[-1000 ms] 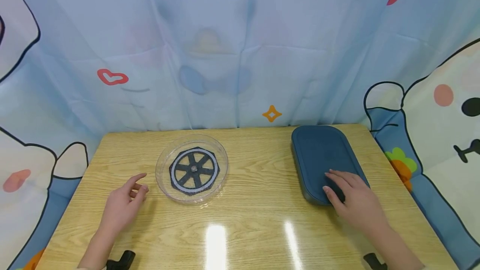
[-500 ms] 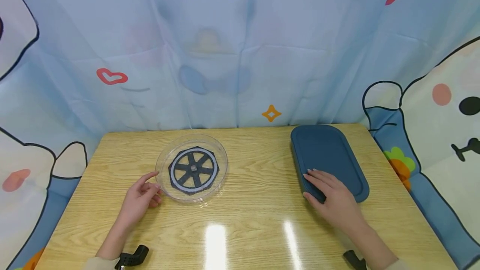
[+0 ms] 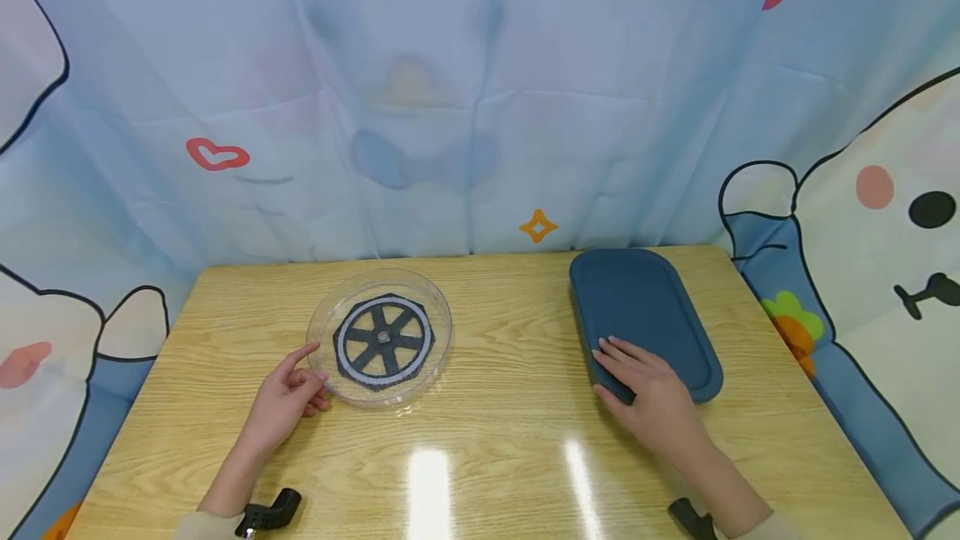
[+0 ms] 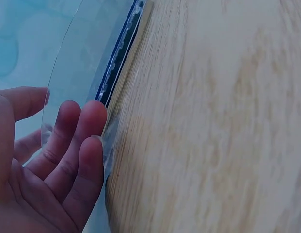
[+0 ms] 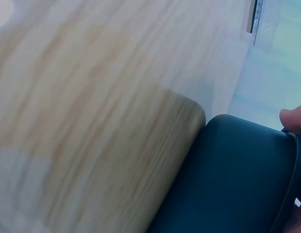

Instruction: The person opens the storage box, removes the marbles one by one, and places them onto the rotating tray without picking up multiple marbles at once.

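Right hand (image 3: 654, 407) on blue box (image 3: 637, 298), long axis front-to-back

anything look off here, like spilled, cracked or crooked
Nothing stands out. The clear dish lies flat on the table, its black spoked piece looks whole, and no spill shows. The lid looks seated on the blue box, though the right hand covers the near left corner.
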Available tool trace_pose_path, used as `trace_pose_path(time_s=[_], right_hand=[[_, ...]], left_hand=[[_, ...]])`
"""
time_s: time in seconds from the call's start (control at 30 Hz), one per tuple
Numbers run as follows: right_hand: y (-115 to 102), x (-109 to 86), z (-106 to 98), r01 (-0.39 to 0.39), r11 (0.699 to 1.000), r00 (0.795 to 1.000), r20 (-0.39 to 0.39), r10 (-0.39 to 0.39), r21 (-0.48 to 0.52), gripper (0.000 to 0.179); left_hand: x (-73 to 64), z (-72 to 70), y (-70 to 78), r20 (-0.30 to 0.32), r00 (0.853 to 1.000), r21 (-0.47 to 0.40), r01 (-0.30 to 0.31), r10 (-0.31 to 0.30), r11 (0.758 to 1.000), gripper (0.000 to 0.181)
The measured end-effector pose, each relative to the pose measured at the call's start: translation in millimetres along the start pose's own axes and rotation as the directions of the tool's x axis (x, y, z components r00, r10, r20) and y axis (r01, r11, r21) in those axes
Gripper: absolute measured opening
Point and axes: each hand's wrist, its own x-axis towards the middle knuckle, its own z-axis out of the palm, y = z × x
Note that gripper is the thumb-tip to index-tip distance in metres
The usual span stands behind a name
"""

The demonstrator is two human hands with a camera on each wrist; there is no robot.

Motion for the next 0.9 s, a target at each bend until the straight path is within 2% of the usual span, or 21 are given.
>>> trace_pose_path(time_s=[0.27,0.9], right_hand=[[-11.7,4.6,8.5,-0.016,1.000,1.000,0.001,0.016,0.006,0.056],[-53.3,17.8,29.1,0.030,0.999,0.999,-0.012,-0.030,0.026,0.054]], left_hand=[[-0.1,0.9,-0.4,0.000,1.000,0.001,-0.012,0.012,1.000,0.055],[0.2,1.9,-0.6,-0.001,1.000,0.000,-0.013,0.013,1.000,0.056]])
